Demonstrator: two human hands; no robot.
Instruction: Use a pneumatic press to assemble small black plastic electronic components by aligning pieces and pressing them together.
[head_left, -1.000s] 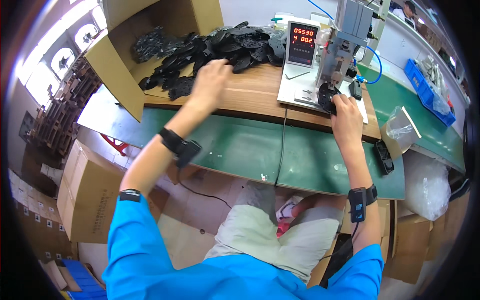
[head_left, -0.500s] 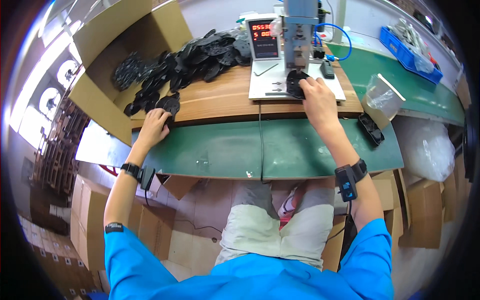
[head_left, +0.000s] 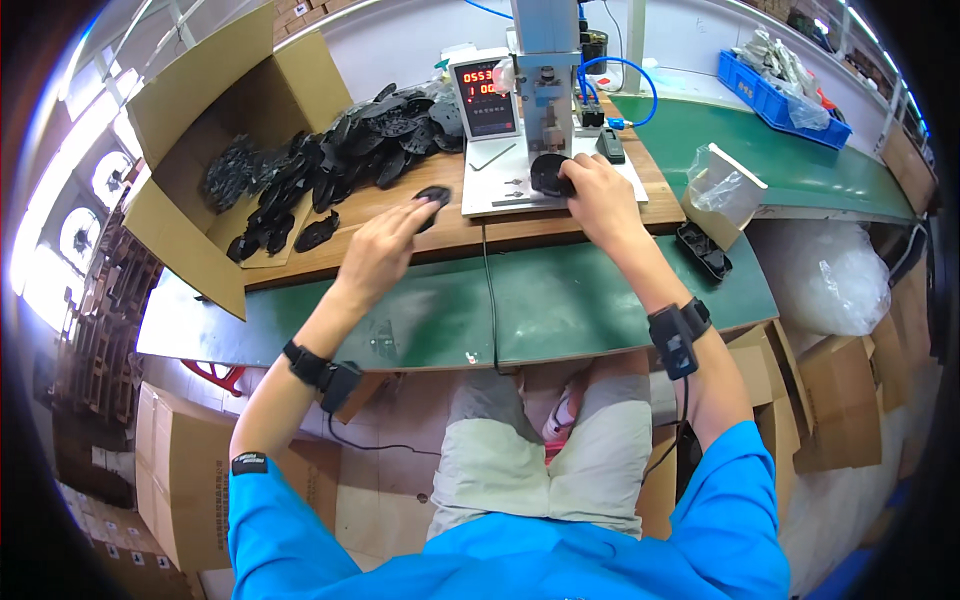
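My left hand (head_left: 385,243) is lifted over the front of the wooden board, its fingers pinching a small black plastic disc (head_left: 434,205) that looks a little blurred. At the bench press (head_left: 548,110), my right hand (head_left: 602,198) grips the edge of another black plastic part (head_left: 549,176), rounded and tilted, right under the press head. The press stands on a white base plate (head_left: 500,192). Left of it a heap of black discs (head_left: 375,140) spreads over the board and into an open cardboard box (head_left: 185,175). One loose disc (head_left: 317,232) lies by the box's front flap.
A white counter box with a red display (head_left: 485,95) stands beside the press. A hex key (head_left: 493,158) lies on the plate. At the right are a black tray (head_left: 703,250), an open carton with plastic film (head_left: 728,190) and a blue crate (head_left: 785,105). Cables hang from my wrist devices.
My left hand has moved right, from the heap's front edge toward the press, carrying a disc. My right hand stays at the press with its black part, now more tilted. The whole view has shifted slightly.
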